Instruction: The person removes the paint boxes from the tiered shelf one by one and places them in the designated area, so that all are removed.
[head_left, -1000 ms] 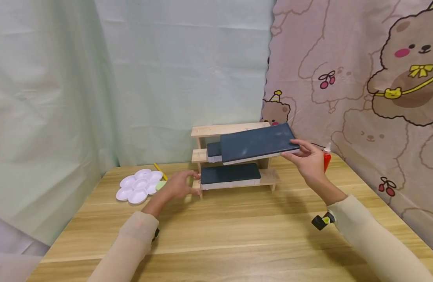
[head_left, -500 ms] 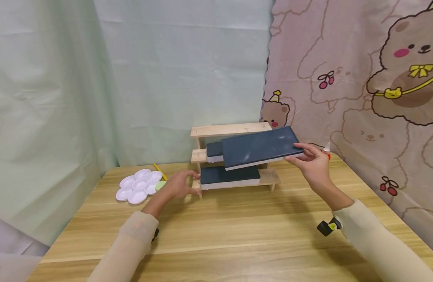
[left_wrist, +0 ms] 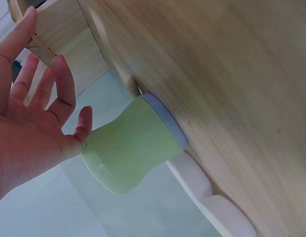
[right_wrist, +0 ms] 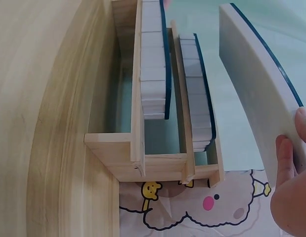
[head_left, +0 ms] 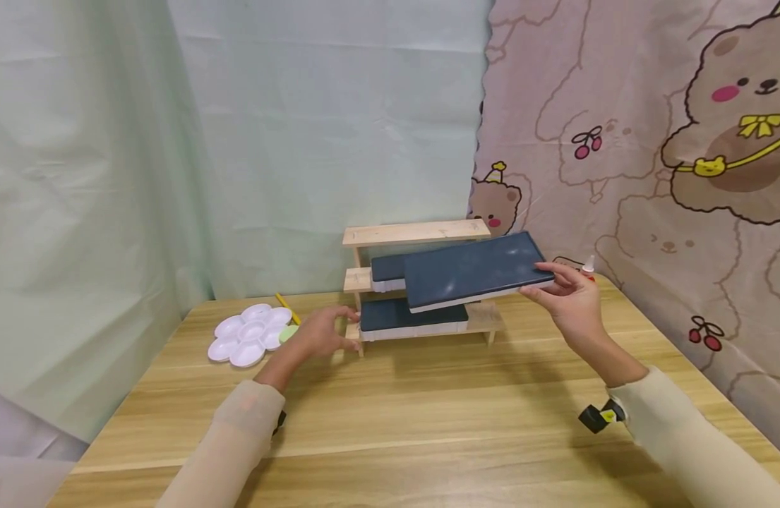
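Observation:
In my right hand (head_left: 570, 303) I hold a flat rectangular case (head_left: 475, 268) with a dark blue top and white underside, pinched at its right end. It is tilted in front of a three-step wooden rack (head_left: 421, 231), apart from it in the right wrist view. Two smaller dark-topped white cases sit on the rack: the lower case (head_left: 415, 315) on the bottom step, the upper case (head_left: 386, 268) on the middle step, partly hidden. My left hand (head_left: 322, 331) is at the rack's left end, fingers spread and loosely bent; whether they touch the wood I cannot tell.
A white flower-shaped palette (head_left: 250, 331) lies left on the wooden table (head_left: 377, 430). Near my left hand stand a light green cup (left_wrist: 133, 143) and a yellow stick (head_left: 288, 308). A bottle with a white nozzle (head_left: 589, 264) stands behind my right hand. Curtains hang behind.
My right hand has moved right and slightly down, carrying the large case with it, so more of the middle-step case shows. My left hand stays in place.

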`<state>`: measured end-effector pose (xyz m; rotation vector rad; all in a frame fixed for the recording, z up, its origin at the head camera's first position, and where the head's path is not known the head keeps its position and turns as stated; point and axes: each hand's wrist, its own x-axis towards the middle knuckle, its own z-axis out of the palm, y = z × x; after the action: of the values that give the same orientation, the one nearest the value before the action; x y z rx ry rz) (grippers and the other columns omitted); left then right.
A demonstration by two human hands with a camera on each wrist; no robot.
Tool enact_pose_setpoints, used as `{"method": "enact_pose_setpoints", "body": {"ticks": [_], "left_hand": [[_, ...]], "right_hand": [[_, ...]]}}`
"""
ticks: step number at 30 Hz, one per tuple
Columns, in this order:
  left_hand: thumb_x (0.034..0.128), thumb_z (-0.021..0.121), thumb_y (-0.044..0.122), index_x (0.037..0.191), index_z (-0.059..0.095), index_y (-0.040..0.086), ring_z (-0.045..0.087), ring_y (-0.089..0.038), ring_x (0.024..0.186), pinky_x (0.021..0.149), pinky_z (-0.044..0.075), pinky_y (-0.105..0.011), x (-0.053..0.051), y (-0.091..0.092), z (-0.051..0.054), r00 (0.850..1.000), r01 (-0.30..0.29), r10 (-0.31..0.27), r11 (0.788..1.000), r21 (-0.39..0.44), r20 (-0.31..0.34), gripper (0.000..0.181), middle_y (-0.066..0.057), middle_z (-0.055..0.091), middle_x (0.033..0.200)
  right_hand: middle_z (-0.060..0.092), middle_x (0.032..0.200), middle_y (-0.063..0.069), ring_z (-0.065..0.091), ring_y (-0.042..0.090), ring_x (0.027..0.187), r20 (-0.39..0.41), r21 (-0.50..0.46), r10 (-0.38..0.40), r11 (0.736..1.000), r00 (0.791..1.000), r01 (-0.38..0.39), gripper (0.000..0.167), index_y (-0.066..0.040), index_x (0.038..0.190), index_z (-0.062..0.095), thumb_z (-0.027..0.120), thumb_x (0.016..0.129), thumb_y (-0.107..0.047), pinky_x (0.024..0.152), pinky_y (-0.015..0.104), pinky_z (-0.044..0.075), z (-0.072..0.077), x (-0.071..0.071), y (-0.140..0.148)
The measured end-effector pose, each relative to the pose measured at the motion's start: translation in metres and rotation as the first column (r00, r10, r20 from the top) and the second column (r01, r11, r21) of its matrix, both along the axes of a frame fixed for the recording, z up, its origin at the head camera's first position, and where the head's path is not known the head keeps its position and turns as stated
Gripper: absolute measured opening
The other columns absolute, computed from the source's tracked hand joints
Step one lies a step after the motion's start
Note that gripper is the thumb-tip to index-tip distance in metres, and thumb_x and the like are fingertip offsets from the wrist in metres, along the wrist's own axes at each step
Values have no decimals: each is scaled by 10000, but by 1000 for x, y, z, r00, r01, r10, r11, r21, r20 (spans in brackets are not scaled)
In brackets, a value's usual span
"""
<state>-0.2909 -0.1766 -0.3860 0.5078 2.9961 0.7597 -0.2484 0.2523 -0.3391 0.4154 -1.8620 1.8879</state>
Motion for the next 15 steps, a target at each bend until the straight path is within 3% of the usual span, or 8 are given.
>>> {"method": "enact_pose_setpoints", "body": {"ticks": [8, 15], "left_hand": [[756, 876, 286, 1216, 662, 135, 481, -375, 1308, 1062, 398, -536, 1, 1, 1, 1000, -12, 12, 1000, 0, 6, 529, -122, 585, 1369], [758, 875, 279, 1226, 659, 125, 475, -376, 1315, 1066, 393, -542, 2, 0, 1, 1000, -8, 7, 1000, 12, 15, 538, -127, 583, 1371]], "right_hand": [[676, 920, -65, 685, 7, 769, 19, 29, -29, 999, 999, 28, 391, -60, 1163, 699, 783, 799, 56, 614, 125, 505, 0, 10, 5], [503, 1113, -5, 689, -5, 802, 22, 17, -45, 999, 999, 45, 413, -73, 1164, 716, 782, 787, 83, 621, 116, 512, -1, 17, 11]]}}
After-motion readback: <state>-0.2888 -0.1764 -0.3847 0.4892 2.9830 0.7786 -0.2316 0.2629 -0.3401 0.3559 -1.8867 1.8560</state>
